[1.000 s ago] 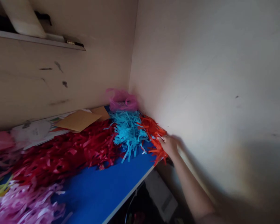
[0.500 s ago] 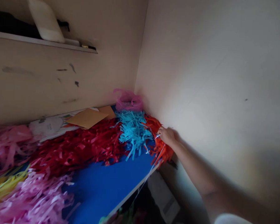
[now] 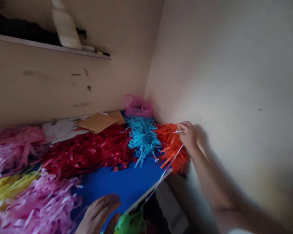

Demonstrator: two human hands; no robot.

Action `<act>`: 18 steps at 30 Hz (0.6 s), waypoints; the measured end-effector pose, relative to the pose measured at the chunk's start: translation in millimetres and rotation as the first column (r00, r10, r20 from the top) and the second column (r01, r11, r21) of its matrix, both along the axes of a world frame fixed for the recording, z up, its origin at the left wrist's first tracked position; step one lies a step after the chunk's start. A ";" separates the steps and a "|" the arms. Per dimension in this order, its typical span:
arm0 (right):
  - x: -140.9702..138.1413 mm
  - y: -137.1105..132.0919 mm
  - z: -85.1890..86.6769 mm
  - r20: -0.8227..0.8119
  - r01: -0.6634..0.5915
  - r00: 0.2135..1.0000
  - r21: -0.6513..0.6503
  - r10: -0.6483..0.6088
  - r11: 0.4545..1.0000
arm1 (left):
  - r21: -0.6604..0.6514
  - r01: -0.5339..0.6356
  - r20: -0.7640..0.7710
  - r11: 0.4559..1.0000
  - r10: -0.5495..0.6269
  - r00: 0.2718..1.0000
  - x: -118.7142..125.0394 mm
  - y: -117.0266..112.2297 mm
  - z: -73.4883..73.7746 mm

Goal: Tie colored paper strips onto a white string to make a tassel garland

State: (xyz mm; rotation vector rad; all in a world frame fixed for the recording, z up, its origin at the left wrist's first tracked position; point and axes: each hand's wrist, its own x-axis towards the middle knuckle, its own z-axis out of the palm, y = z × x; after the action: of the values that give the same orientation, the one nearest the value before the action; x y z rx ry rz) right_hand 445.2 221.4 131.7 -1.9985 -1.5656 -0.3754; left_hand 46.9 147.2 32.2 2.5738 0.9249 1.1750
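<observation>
My right hand (image 3: 188, 138) is pinched on a white string (image 3: 169, 165) at the table's right end, next to the wall. Orange tissue-paper fringe (image 3: 174, 157) bunches just left of its fingers. From that hand the string runs down past the table edge toward green fringe (image 3: 130, 222) at the bottom. Over the near edge of the blue tabletop (image 3: 117, 182), my left hand (image 3: 100, 211) is open, its fingers stretched out and holding nothing. The green fringe lies just to the right of it.
Turquoise fringe (image 3: 144, 136), dark red fringe (image 3: 92, 151), pink fringe (image 3: 44, 201) and yellow fringe (image 3: 12, 188) cover much of the table. Brown envelopes (image 3: 97, 122) and a pink plastic bag (image 3: 139, 109) lie at the back. A shelf (image 3: 51, 46) holds a white bottle (image 3: 65, 31).
My right hand has risen and shifted right, drawing up the string and orange fringe. My left hand has come into view at the bottom, and more green fringe shows.
</observation>
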 end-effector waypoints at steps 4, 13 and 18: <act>-90.9 -31.9 -0.4 0.078 -0.432 0.899 0.005 0.430 0.902 | -0.060 -0.137 0.163 0.989 0.145 0.976 37.0 14.7 39.1; -168.5 -56.7 -24.4 -0.092 -0.653 0.756 -0.041 0.648 0.756 | -0.192 -0.143 0.186 0.971 0.179 0.966 55.2 10.8 24.4; -179.7 -57.1 -29.8 -0.105 -0.640 0.766 -0.046 0.634 0.767 | -0.289 -0.127 0.242 0.949 0.201 0.949 47.4 1.3 17.5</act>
State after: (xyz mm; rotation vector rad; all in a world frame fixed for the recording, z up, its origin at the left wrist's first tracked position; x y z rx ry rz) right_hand 265.5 164.3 101.9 -1.3737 -2.1046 0.0501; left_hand 94.3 148.5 49.7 2.0944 1.1622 1.2982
